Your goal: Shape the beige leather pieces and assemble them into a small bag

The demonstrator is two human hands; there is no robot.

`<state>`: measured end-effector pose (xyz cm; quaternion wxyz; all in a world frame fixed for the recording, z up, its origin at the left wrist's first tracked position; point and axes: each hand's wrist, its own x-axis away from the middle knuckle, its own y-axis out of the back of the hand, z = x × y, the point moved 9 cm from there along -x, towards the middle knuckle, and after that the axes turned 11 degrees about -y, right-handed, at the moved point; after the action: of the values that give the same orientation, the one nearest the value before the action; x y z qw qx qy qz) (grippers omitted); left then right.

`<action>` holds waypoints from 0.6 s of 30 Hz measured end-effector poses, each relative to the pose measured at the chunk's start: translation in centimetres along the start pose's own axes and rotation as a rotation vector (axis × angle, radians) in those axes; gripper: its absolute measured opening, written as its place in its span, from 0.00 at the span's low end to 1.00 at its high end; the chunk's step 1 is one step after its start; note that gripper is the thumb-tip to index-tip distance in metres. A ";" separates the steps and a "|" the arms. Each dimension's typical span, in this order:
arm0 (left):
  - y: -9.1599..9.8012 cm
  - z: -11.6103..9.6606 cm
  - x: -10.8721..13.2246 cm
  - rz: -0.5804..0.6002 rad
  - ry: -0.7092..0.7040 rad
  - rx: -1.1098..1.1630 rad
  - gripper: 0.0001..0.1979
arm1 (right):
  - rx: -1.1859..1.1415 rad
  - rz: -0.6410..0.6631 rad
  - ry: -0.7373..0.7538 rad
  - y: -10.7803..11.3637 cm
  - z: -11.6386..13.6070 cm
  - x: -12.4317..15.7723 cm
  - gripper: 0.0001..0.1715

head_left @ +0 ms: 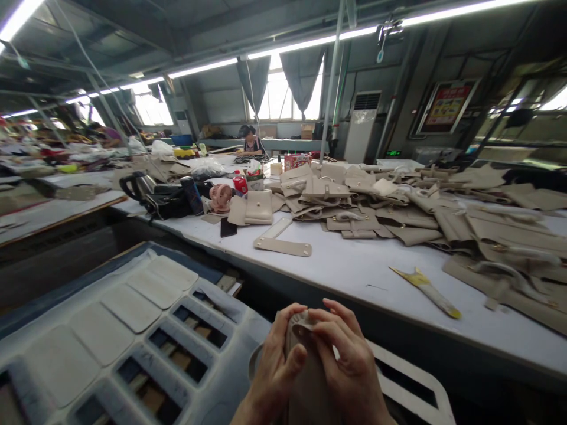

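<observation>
At the near side of a crowded counter (345, 276) in a workshop, we hold a taupe piece (305, 383) between two bare hands, its rounded, gathered end pointing away from us. Our left grip (278, 361) is closed around one flank, fingers bent over the far edge and thumb toward the near face; our right grip (349, 357) is closed on the other flank, fingers curled at the puckered rim beside a small hole. Just how hard each fingertip presses, we cannot tell. The piece sits low in front of us, short of the counter and just beside a pale rack (254, 324), where flat panels (132, 308) lie in a row. To handle this rim well, we judge, one side calls for a steady hold while the opposite fingers work the puckers a little at a time, with even pressure around the curve; a hard tug near the hole could stretch it, and a careless pinch could leave a crease. Across the counter, a yellow-ended tool (426, 291) lies apart from a heaped pile (349, 203) of similar taupe material, while a strap (283, 247) rests near a dark phone (228, 228) and a pink fan (220, 197). In the background, a person (250, 146) bends over another work surface.
</observation>
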<state>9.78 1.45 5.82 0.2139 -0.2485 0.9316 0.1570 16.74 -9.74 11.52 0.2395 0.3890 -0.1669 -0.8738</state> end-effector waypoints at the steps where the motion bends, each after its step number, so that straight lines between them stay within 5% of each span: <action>1: 0.1 0.1 0.0 -0.001 0.006 0.009 0.30 | -0.003 -0.010 0.037 0.1 0.5 0.2 0.13; 11: -0.5 0.0 0.1 -0.012 0.001 0.021 0.34 | 0.052 0.111 0.054 0.3 1.7 -1.9 0.11; 14: -0.3 0.5 0.4 -0.027 0.043 0.051 0.35 | 0.049 0.107 0.225 -0.2 3.7 -0.1 0.14; 18: 0.1 0.7 0.7 -0.032 0.043 0.017 0.37 | 0.107 -0.073 0.387 -0.5 4.7 4.4 0.17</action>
<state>9.36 1.55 4.87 0.1982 -0.2650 0.9332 0.1400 10.47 -11.29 11.62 0.2141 0.5675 -0.1499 -0.7808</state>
